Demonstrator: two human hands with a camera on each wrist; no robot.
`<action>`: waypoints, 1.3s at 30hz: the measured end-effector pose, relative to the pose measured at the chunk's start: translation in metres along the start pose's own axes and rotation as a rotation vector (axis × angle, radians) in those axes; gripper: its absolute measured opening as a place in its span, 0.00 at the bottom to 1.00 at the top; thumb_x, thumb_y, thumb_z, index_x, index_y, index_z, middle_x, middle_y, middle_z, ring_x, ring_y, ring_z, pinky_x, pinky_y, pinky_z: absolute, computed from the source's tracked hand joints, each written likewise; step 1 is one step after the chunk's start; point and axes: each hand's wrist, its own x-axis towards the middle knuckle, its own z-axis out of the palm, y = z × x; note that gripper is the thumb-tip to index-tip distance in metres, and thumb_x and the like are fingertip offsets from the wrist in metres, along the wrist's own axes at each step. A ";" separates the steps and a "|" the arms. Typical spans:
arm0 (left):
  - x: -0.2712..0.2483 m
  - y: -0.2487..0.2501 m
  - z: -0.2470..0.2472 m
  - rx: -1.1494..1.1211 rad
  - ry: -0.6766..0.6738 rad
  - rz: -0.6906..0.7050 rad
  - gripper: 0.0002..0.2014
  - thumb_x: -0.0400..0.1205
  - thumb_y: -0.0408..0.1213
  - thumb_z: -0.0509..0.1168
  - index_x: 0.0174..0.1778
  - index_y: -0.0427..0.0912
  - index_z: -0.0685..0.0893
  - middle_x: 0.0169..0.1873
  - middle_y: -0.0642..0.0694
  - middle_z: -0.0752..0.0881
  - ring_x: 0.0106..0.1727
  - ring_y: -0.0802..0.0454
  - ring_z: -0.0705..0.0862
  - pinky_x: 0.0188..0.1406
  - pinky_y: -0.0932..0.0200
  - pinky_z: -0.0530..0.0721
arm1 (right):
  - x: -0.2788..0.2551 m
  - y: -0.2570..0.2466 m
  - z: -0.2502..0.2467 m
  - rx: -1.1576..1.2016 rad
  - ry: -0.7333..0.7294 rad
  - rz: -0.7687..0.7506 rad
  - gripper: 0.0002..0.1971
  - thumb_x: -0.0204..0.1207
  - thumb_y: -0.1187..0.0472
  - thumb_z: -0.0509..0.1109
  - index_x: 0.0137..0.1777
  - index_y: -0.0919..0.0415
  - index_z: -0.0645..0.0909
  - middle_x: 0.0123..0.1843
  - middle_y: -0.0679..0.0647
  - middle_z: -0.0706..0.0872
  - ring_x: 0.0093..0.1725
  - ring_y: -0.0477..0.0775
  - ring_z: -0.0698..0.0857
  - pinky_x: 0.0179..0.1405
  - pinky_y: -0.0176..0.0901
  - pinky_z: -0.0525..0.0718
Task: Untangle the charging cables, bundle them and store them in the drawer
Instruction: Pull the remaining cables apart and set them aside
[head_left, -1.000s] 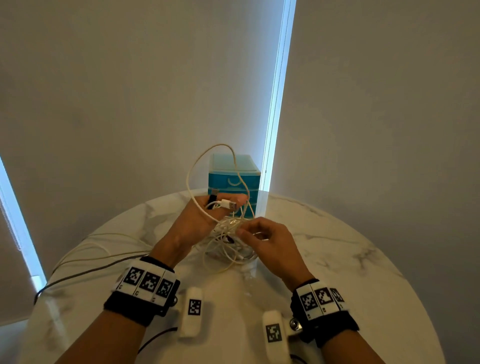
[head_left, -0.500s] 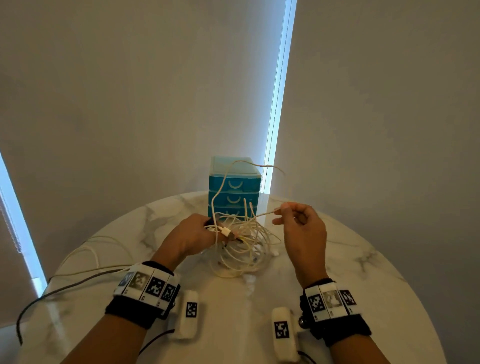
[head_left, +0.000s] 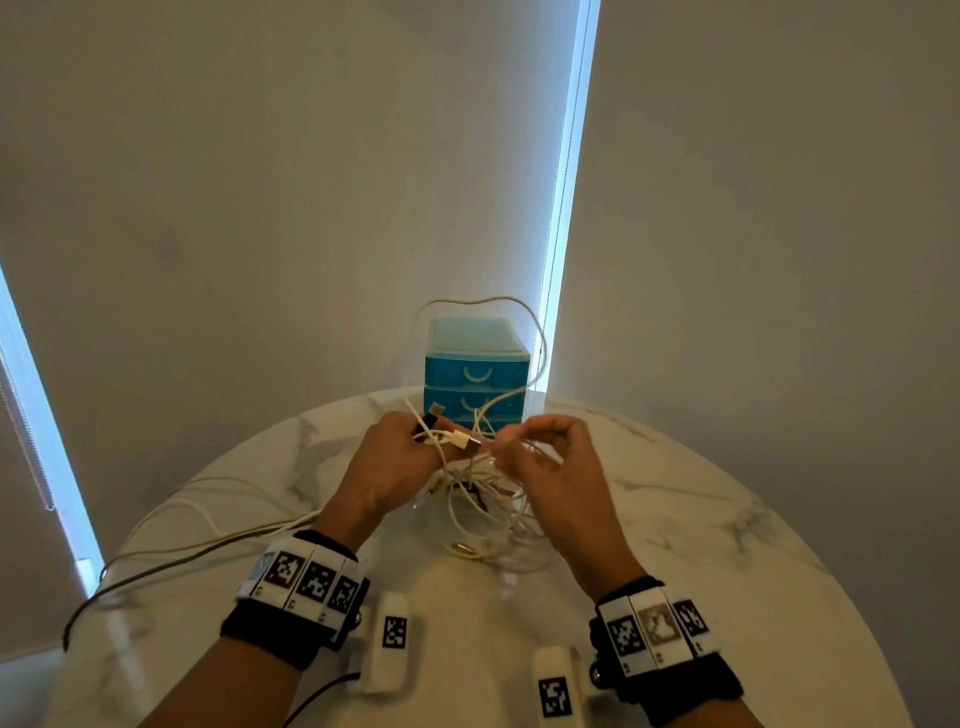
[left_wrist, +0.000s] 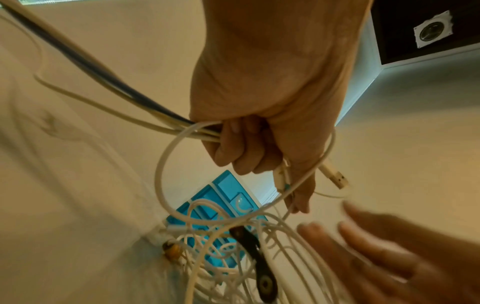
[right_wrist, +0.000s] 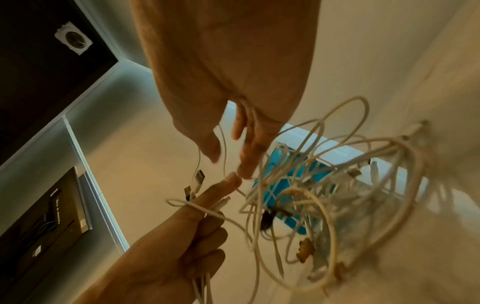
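White cables tangled at surface centre; drawers at 12 o'clock. Left grip clenches several strands; right grip relaxed, fingers apart.

Marble table bears a blue drawer unit and tangled cables.

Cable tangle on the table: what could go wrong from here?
1. The left hand grips several cable ends at once; pulling a strand while the tangle stays crossed could tighten knots.
2. One loop arches over the drawer unit; a tug might snag or shift it.
3. Other cables trail off the left edge of the table and could slide down.
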 end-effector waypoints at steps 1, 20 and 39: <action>0.000 0.000 -0.001 -0.047 0.031 -0.003 0.08 0.79 0.53 0.81 0.48 0.55 0.98 0.43 0.56 0.97 0.48 0.59 0.95 0.60 0.44 0.92 | 0.000 0.009 0.003 -0.097 -0.074 0.038 0.12 0.82 0.55 0.82 0.60 0.52 0.84 0.57 0.47 0.93 0.54 0.45 0.94 0.53 0.42 0.94; 0.005 -0.008 0.012 -0.101 -0.286 -0.079 0.15 0.76 0.46 0.86 0.58 0.52 0.97 0.53 0.51 0.97 0.57 0.50 0.95 0.62 0.44 0.93 | 0.005 0.022 -0.002 -0.107 0.059 -0.028 0.02 0.83 0.54 0.81 0.52 0.50 0.93 0.48 0.47 0.96 0.50 0.48 0.95 0.49 0.47 0.96; 0.003 -0.010 -0.019 0.071 -0.207 -0.173 0.18 0.71 0.61 0.85 0.48 0.53 0.98 0.46 0.54 0.97 0.53 0.53 0.95 0.63 0.49 0.90 | 0.017 0.000 -0.023 0.364 0.318 0.019 0.06 0.92 0.63 0.69 0.61 0.65 0.84 0.55 0.61 0.95 0.52 0.54 0.97 0.50 0.41 0.94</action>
